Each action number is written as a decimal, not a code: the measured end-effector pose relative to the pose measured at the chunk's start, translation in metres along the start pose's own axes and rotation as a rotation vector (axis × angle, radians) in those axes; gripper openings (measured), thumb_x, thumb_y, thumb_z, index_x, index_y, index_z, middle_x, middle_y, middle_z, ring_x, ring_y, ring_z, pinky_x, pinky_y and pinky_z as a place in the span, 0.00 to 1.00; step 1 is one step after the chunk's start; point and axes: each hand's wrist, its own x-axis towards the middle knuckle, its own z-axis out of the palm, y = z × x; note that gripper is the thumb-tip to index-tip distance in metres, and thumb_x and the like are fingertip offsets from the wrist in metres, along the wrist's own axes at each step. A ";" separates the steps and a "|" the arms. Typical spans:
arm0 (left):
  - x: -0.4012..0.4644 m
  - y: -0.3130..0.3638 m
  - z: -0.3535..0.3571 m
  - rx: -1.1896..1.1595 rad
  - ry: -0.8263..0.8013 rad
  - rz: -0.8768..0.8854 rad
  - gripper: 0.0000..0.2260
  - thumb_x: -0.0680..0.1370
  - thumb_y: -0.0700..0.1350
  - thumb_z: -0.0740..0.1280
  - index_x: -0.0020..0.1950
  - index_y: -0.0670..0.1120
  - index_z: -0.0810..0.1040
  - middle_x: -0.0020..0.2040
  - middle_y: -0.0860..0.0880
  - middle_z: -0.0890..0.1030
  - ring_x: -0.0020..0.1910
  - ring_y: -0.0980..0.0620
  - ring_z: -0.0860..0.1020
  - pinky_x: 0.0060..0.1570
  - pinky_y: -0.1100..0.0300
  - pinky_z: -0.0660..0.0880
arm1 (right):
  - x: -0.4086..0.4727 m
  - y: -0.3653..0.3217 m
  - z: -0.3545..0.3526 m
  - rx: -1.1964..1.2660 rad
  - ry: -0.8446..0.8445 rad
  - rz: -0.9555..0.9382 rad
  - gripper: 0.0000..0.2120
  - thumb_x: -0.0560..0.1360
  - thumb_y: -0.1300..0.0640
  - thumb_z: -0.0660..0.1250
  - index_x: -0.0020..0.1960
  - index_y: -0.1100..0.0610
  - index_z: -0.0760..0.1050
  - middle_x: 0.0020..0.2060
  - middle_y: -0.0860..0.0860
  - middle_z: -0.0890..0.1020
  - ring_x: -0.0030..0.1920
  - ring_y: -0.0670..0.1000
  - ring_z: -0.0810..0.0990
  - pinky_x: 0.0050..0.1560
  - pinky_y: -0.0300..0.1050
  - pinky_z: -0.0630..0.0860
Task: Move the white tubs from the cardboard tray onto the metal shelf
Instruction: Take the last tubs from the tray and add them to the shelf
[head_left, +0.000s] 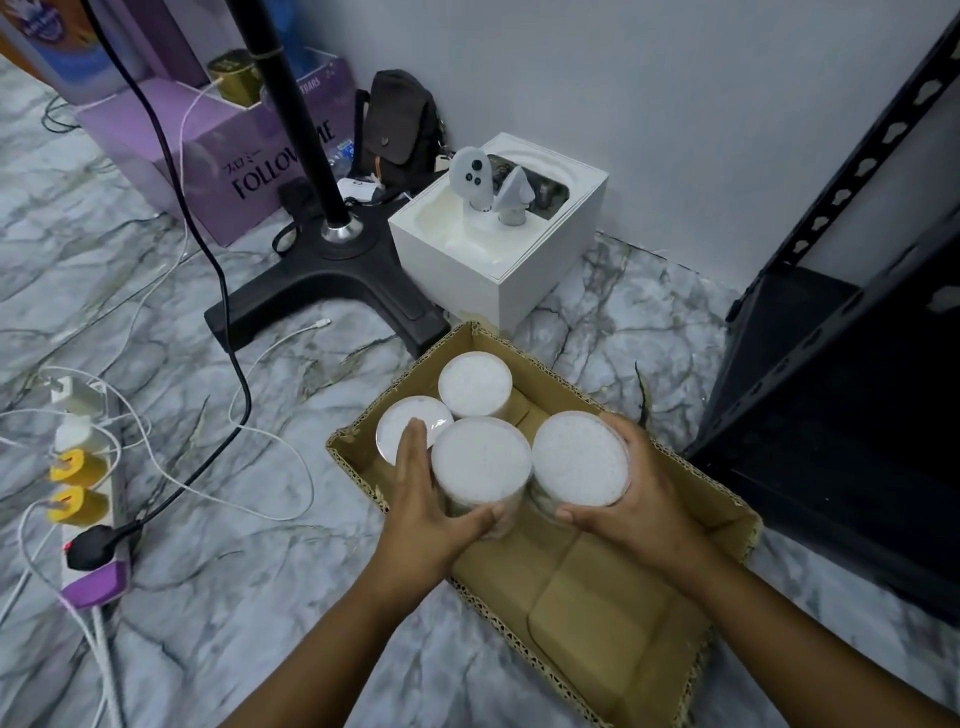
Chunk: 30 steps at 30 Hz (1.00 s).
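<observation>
We see four white tubs in or over the cardboard tray (597, 587), all upright, long axis vertical, white lids facing the camera. Our left hand (423, 514) grips the near-left tub (480, 467), thumb across its near side, fingers curled round its left side; our right hand (636, 499) grips the near-right tub (579, 457), fingers wrapping its far right edge, thumb at its near base. The two held tubs sit side by side, just touching or nearly so; we cannot tell whether they rest on the tray floor or are lifted off it, since the hands and lids hide their bases. The far-left tub (402, 426) is partly covered by the left fingers; the far tub (475, 384) stands clear behind, near the tray's far corner. Tub walls are mostly hidden from this top-down view. The tray lies on the marble-pattern floor (260, 597), its near corner cut off by the frame's bottom edge. The black metal shelf (831, 441) stands just right of the tray, cut off at the frame's right edge; its lowest level is dark and hard to read. Beyond the tray, a white box (545, 275) holds two pale controllers (488, 182).
</observation>
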 end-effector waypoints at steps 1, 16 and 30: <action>-0.002 -0.001 0.001 -0.011 0.008 0.003 0.48 0.68 0.46 0.78 0.78 0.52 0.49 0.77 0.58 0.46 0.68 0.74 0.51 0.59 0.82 0.54 | 0.000 -0.002 0.001 0.030 0.012 0.001 0.52 0.51 0.38 0.77 0.69 0.44 0.59 0.64 0.39 0.67 0.64 0.40 0.67 0.61 0.36 0.66; -0.013 0.018 -0.007 -0.331 -0.038 0.067 0.41 0.59 0.56 0.75 0.65 0.63 0.55 0.66 0.55 0.64 0.62 0.66 0.70 0.48 0.67 0.77 | -0.003 -0.032 -0.002 0.233 -0.024 -0.041 0.47 0.49 0.40 0.80 0.62 0.34 0.59 0.62 0.39 0.68 0.60 0.37 0.71 0.53 0.33 0.73; -0.006 0.020 -0.017 -0.261 0.003 0.082 0.42 0.56 0.57 0.78 0.65 0.64 0.60 0.68 0.55 0.65 0.63 0.68 0.67 0.52 0.76 0.70 | -0.004 -0.045 -0.010 0.279 0.002 -0.086 0.44 0.51 0.47 0.78 0.63 0.41 0.63 0.60 0.40 0.72 0.60 0.38 0.73 0.53 0.31 0.73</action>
